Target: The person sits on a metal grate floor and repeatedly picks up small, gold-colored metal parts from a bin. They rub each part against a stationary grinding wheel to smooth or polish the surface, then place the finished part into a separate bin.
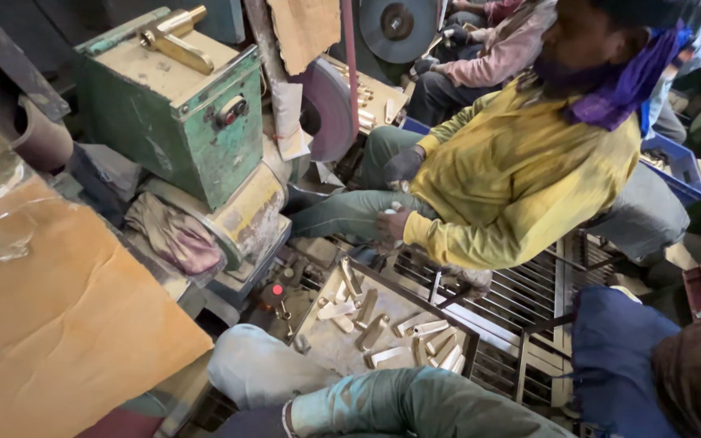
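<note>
Near centre, just beyond two bent knees in grey and teal cloth: a shallow, dusty metal tray (pixel 326 345) on the low surface, strewn with short pale brass bar pieces (pixel 383 328) lying loose at all angles. Own hands not seen anywhere in the frame, so cannot tell whether wide, narrow or holding.

Far right of the tray, a seated co-worker in a yellow shirt (pixel 521 174): bare hand (pixel 391 225) closed round a small pale piece at the knee, dark-gloved hand (pixel 403 165) held just above it.

Far left, a boxy green metal machine housing (pixel 180 105) with a brass lever-shaped fitting (pixel 176 40) lying on top. Beside it to the right, a grey round polishing wheel (pixel 330 109). Below the housing, a crumpled dirty rag (pixel 176 235). Near left, a big sheet of brown cardboard (pixel 50 324). Right of the tray, a barred metal floor grate (pixel 521 292).
</note>
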